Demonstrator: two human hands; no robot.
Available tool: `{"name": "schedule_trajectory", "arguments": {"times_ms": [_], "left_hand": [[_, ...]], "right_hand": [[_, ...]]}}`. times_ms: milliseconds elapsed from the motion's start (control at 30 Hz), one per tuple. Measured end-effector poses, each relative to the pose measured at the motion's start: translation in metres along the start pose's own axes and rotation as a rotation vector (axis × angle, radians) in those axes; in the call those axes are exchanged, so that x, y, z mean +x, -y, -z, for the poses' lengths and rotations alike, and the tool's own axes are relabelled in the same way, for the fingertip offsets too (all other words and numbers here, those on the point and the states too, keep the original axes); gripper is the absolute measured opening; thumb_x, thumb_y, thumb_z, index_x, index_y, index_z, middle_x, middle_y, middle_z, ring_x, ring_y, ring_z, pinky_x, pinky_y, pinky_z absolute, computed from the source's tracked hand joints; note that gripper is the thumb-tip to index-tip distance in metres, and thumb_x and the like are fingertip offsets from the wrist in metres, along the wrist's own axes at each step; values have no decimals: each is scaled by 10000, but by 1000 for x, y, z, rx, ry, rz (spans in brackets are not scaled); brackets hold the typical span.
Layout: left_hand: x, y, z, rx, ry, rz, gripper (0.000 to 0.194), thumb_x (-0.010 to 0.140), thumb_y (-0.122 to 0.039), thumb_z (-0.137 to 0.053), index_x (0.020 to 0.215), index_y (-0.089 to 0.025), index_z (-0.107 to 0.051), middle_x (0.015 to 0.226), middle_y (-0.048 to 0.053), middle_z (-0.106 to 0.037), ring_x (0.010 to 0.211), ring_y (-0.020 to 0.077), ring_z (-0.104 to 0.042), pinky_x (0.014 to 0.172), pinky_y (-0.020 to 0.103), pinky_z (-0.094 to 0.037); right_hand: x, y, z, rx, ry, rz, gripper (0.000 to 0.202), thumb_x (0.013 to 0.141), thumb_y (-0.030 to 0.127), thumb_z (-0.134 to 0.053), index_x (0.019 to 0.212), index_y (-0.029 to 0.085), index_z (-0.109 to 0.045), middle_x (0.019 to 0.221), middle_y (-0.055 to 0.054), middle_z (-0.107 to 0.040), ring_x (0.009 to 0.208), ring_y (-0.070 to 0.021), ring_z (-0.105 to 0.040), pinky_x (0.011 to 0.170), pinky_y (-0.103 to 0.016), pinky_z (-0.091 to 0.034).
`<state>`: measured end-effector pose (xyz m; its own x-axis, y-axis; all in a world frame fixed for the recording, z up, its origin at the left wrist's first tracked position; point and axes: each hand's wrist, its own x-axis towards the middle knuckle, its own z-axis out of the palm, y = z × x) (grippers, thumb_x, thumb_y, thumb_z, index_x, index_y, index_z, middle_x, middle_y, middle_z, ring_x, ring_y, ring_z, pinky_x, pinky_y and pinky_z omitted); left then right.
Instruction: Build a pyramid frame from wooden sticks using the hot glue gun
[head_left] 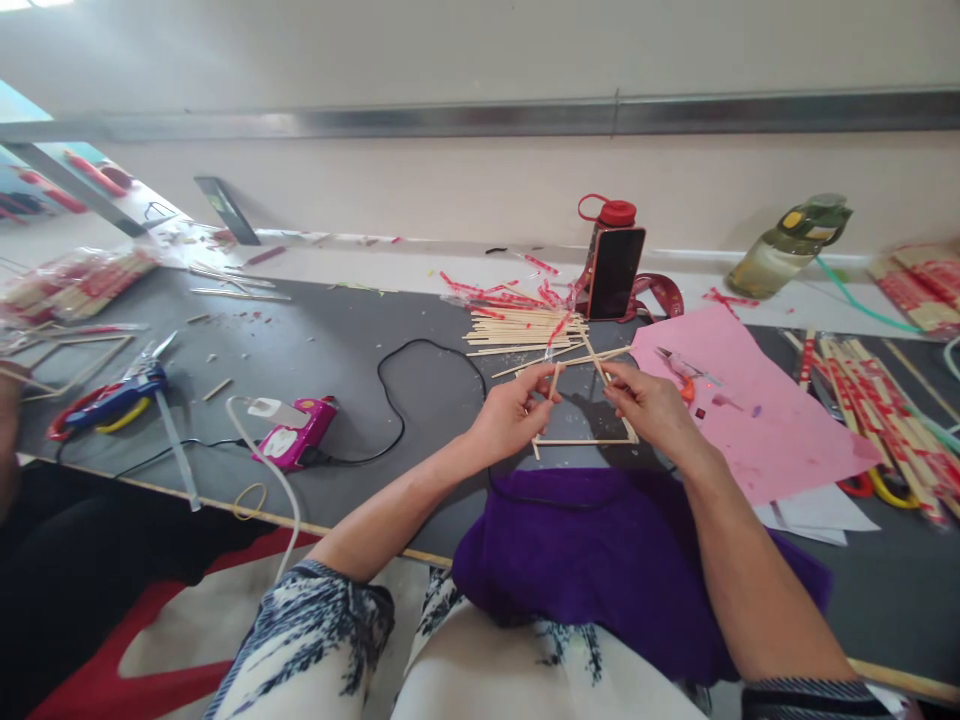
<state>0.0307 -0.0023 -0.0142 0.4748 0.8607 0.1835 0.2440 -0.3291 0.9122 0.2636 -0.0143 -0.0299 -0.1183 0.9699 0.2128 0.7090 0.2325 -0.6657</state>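
Pinched between thumb and forefinger, a short stick [556,381] stands up out of the left hand [516,408], while the right hand [651,402] closes its fingertips on a slanting stick [595,357] that points up and away from the grip. From where I stand, the work looks like piecing thin wooden sticks together: just below both grips, on the near side, lies a stick frame [585,442], its near bar plain to see, its far side partly hidden by the fingers. I can't tell whether the slanting stick is joined to it. The next move, I'd judge, calls for lining up the two held pieces with a light, steady pinch, since sticks so thin could easily twist. Both forearms reach forward and converge, wrists raised over the grey table [442,420], fingers curled inward, the hands near each other but apart. Just beyond the grips lies a pile of sticks [517,328]; nearer the body, a purple cloth [585,550].
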Motion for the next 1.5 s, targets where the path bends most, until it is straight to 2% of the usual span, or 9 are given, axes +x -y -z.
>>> {"name": "schedule_trajectory", "arguments": {"times_ms": [100, 233, 533, 700, 1067, 1333, 1500], "left_hand": [[-2, -2, -1, -57, 6, 42, 471, 844, -195, -510, 1310, -203, -439, 910, 2, -620, 511, 30, -601, 456, 118, -459], [-7, -6, -2, -106, 22, 72, 427, 877, -263, -510, 1296, -195, -461, 887, 10, -604, 548, 56, -642, 439, 117, -455], [-17, -11, -4, -175, 13, 195, 297, 851, -332, -564, 1097, -168, -533, 848, 10, -604, 597, 94, -677, 475, 138, -510], [-16, -9, -3, -148, 11, 166, 286, 842, -351, -579, 1058, -166, -541, 800, -2, -600, 587, 101, -677, 475, 149, -517], [-15, -5, -3, -80, 15, 130, 249, 859, -341, -552, 1035, -168, -523, 835, 9, -632, 554, 75, -653, 489, 143, -508], [-15, -5, -4, -60, 7, 130, 330, 859, -282, -533, 1169, -173, -508, 889, 18, -638, 515, 49, -618, 462, 132, -476], [-10, -7, -2, -36, -44, 80, 334, 831, -309, -594, 1130, -170, -544, 848, 0, -632, 488, 30, -583, 469, 124, -470]], "right_hand": [[0, -1, 1, 3, -2, -1, 396, 850, 215, -516, 1234, 240, -613, 836, -21, -697, 616, -154, -641, 609, -281, -495], [-1, -1, 1, -9, -1, 5, 389, 846, 221, -527, 1224, 230, -620, 847, -27, -702, 648, -161, -652, 614, -275, -494], [-1, 1, 2, -53, -7, 30, 374, 845, 197, -523, 1201, 222, -636, 851, -28, -715, 696, -167, -668, 616, -253, -476], [-2, 1, 2, -50, -12, 35, 336, 846, 207, -528, 1159, 226, -649, 844, -23, -714, 704, -172, -671, 618, -259, -487], [-2, -3, 0, -12, -11, 56, 302, 849, 213, -537, 1126, 217, -657, 908, -39, -717, 746, -182, -675, 662, -291, -518], [-4, 6, 4, -12, 41, 84, 248, 858, 221, -534, 1073, 211, -656, 960, -38, -709, 755, -173, -670, 675, -281, -499], [-5, 8, 5, -15, 46, 74, 245, 857, 221, -535, 1074, 208, -649, 935, -34, -707, 748, -169, -666, 666, -271, -480]]}}
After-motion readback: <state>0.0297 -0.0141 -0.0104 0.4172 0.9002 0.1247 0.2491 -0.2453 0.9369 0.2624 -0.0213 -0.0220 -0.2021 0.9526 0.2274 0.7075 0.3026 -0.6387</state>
